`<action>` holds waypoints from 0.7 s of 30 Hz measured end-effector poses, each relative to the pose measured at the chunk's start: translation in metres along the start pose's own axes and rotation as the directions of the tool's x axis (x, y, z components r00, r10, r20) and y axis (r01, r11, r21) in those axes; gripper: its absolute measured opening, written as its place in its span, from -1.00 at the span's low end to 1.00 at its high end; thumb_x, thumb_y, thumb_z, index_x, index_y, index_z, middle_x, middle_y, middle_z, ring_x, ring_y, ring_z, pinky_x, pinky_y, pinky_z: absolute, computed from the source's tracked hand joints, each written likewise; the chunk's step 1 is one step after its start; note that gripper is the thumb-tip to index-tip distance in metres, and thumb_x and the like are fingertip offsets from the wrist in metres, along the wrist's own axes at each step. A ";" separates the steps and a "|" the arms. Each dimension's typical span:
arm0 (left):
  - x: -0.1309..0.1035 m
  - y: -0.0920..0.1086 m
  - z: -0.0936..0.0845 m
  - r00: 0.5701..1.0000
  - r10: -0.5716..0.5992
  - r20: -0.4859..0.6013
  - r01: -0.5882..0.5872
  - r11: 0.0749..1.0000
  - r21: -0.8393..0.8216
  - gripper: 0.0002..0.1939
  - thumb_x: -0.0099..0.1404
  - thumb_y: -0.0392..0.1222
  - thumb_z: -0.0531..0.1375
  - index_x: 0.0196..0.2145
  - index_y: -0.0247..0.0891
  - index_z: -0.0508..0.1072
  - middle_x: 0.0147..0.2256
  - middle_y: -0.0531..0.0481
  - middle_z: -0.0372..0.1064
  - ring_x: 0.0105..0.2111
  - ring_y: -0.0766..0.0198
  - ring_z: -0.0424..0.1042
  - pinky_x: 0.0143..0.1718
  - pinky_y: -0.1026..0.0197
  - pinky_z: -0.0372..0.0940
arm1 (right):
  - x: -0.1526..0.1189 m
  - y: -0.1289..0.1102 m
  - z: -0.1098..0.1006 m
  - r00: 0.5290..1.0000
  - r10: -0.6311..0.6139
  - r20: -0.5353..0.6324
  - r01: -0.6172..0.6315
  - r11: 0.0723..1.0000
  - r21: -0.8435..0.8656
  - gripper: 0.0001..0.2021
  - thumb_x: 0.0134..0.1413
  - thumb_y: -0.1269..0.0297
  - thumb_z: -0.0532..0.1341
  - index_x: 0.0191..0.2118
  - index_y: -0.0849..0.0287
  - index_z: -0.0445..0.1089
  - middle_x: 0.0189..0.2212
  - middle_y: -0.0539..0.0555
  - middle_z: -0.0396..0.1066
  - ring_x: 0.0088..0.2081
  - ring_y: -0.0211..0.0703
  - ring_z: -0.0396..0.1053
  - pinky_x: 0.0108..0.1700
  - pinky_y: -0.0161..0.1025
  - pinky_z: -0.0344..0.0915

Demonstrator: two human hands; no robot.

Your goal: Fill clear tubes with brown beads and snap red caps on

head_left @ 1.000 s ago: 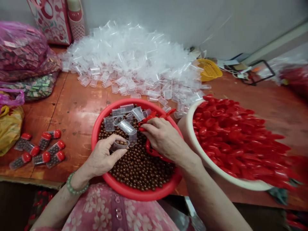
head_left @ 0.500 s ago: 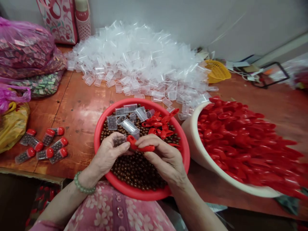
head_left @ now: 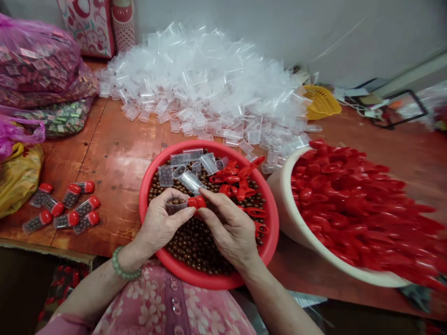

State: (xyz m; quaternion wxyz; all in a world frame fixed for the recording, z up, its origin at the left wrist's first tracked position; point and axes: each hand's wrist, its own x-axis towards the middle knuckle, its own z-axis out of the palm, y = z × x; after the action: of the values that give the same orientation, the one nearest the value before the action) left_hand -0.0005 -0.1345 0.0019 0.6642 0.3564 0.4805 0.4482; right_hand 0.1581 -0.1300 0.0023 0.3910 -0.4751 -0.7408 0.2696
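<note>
Over a red basin of brown balls, my left hand holds a clear tube with brown balls inside. My right hand pinches a red cap at the tube's right end; its fingertips partly cover the cap. Several empty clear tubes lie on the balls behind my hands. Loose red caps lie in the basin's right part. On the table to the left are several filled tubes with red caps.
A white tub heaped with red caps leans beside the basin on the right. Behind stands a large pile of clear tubes, with a yellow basket at its right. Plastic bags fill the left side.
My right hand has turned the red cap; its long part no longer points right, and the cap now sits against the tube's end. The view has shifted slightly.
</note>
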 end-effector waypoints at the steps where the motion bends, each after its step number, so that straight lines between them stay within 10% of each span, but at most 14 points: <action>1: 0.000 0.000 0.000 1.000 -0.002 -0.003 0.002 1.000 0.013 -0.78 0.10 -0.15 0.30 -0.35 -0.26 0.36 -0.44 0.11 0.32 -0.43 0.39 0.29 -0.31 0.29 0.21 | 0.000 0.000 0.001 1.000 -0.005 -0.016 0.004 1.000 -0.023 -0.69 0.20 0.37 0.19 0.05 0.04 0.40 -0.19 0.10 0.52 -0.18 -0.10 0.50 -0.11 -0.15 0.46; 9: 0.001 -0.002 -0.001 0.999 0.026 0.030 -0.028 0.999 0.044 -0.84 0.13 -0.21 0.26 -0.33 -0.29 0.38 -0.42 0.08 0.35 -0.40 0.37 0.32 -0.28 0.29 0.25 | -0.002 0.001 0.001 0.991 -0.128 -0.043 0.125 0.990 -0.057 -0.69 0.11 0.44 0.26 -0.02 0.07 0.44 -0.17 0.12 0.56 -0.17 -0.06 0.53 -0.11 -0.14 0.50; 17: 0.001 -0.001 0.001 0.982 -0.065 0.175 0.068 0.998 -0.008 -0.80 0.12 -0.23 0.28 -0.29 -0.31 0.40 -0.36 0.00 0.44 -0.35 0.32 0.43 -0.20 0.22 0.32 | 0.012 0.002 -0.018 0.995 0.088 0.055 -0.097 0.981 0.170 -0.75 0.21 0.35 0.18 -0.01 0.07 0.43 -0.17 0.08 0.52 -0.17 -0.15 0.50 -0.08 -0.19 0.44; 21: 0.001 -0.004 0.002 0.976 -0.031 0.216 0.034 0.999 -0.007 -0.79 0.11 -0.19 0.31 -0.30 -0.32 0.43 -0.35 0.02 0.43 -0.32 0.29 0.40 -0.15 0.21 0.28 | 0.022 -0.006 -0.015 0.991 -0.079 0.107 0.060 0.983 0.174 -0.72 0.21 0.41 0.17 0.01 0.07 0.41 -0.15 0.10 0.51 -0.12 -0.12 0.48 -0.06 -0.17 0.43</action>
State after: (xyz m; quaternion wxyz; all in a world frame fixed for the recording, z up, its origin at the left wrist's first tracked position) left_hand 0.0025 -0.1347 -0.0016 0.7216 0.3914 0.4090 0.3985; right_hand 0.1620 -0.1122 0.0223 0.3965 -0.3974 -0.7522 0.3449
